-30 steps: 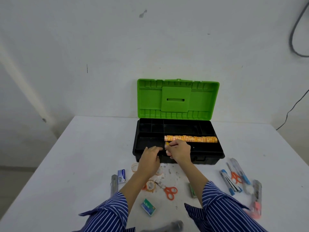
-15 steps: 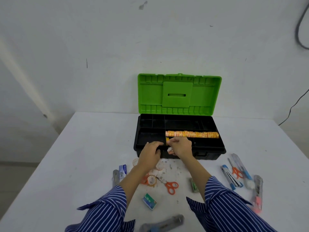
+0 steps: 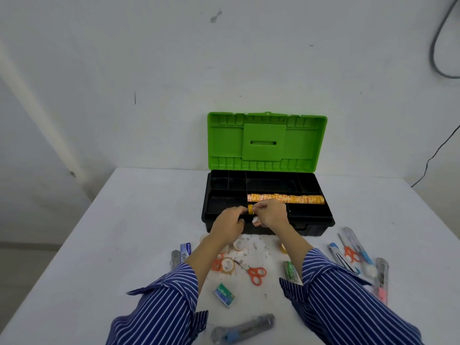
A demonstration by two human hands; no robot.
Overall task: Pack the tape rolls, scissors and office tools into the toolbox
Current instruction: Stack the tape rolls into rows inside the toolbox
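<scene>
The black toolbox stands open with its green lid up. A row of orange tape rolls lies in its front right compartment. Both hands hover over the box's front edge. My right hand pinches a small yellow tape roll and holds a second orange-and-white roll lower in its palm. My left hand has curled fingers touching the yellow roll from the left. Loose tape rolls and orange scissors lie on the table before the box.
On the white table: a green staple box, a blue staple box, a grey cutter, a green item, a cutter at the near edge. At right lie small scissors, pens and cutters.
The view dipped slightly; both hands stayed at the box's front edge. The yellow roll now shows between the fingertips, raised a little above the rim.
</scene>
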